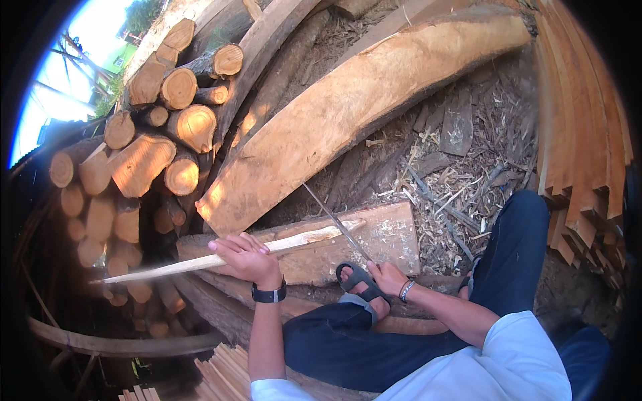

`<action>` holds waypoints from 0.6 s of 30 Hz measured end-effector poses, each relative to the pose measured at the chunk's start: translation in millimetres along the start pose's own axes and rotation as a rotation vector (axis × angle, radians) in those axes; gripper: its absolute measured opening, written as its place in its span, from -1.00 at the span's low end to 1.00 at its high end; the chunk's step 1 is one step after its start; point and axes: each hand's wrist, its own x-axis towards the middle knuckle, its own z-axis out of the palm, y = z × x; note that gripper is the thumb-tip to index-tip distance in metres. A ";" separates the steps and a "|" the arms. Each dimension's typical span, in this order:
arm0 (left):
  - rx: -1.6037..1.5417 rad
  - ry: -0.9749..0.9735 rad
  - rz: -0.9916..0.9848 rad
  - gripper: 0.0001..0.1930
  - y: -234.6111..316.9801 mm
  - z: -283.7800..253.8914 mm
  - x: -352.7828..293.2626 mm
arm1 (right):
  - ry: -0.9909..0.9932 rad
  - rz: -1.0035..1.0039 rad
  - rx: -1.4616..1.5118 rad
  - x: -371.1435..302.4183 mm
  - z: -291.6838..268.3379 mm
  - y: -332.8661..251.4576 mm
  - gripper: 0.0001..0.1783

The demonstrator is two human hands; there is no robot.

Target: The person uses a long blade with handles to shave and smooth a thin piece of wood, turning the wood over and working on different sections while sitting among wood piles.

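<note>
A long peeled wooden stick lies slantwise in front of me, its thin dark-tipped end at the left and its roughly cut end at the right. My left hand, with a dark wristband, is closed round the middle of it. In my right hand is a machete with a long thin blade, pointing away and to the left. The blade crosses the stick near its cut end; I cannot tell whether they touch. Beneath that end is a flat wooden block with chop marks.
A large curved slab lies beyond the block. Cut logs are piled at the left, and sawn boards are stacked at the right. Wood shavings cover the ground by the block. My sandalled foot is close to the machete grip.
</note>
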 end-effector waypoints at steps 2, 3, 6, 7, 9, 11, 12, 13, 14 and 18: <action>-0.065 0.020 0.003 -0.51 -1.5 3.7 0.5 | -0.056 -0.012 -0.031 -0.5 2.5 -9.1 -0.34; -0.113 0.028 0.021 -0.53 -1.4 11.7 5.2 | -0.073 -0.038 -0.049 7.2 -1.6 -19.3 -0.35; -0.084 0.057 0.046 -0.52 -8.8 3.8 8.0 | -0.048 -0.208 0.059 -10.1 0.7 -48.5 -0.35; -0.053 0.041 0.028 -0.53 -9.2 1.1 7.5 | -0.060 -0.203 0.060 -13.4 -2.8 -50.3 -0.35; 0.007 0.009 -0.006 -0.53 -5.2 -1.2 7.1 | -0.083 -0.196 0.063 -15.2 -12.4 -50.2 -0.35; -0.008 -0.007 -0.012 -0.53 -1.0 7.2 4.0 | -0.023 0.024 -0.061 9.5 -5.1 14.9 -0.32; -0.011 -0.005 -0.011 -0.53 0.9 6.5 4.0 | -0.086 0.191 -0.004 13.8 -13.3 27.0 -0.32; -0.006 -0.012 0.001 -0.53 0.7 6.4 4.3 | -0.145 0.356 0.057 18.1 -17.9 30.7 -0.31; -0.001 -0.020 0.013 -0.53 -0.8 5.7 3.3 | -0.100 0.265 0.004 18.0 -15.1 32.8 -0.31; -0.030 0.001 -0.020 -0.51 -3.5 9.4 4.2 | -0.009 -0.024 -0.072 2.5 -0.4 11.8 -0.30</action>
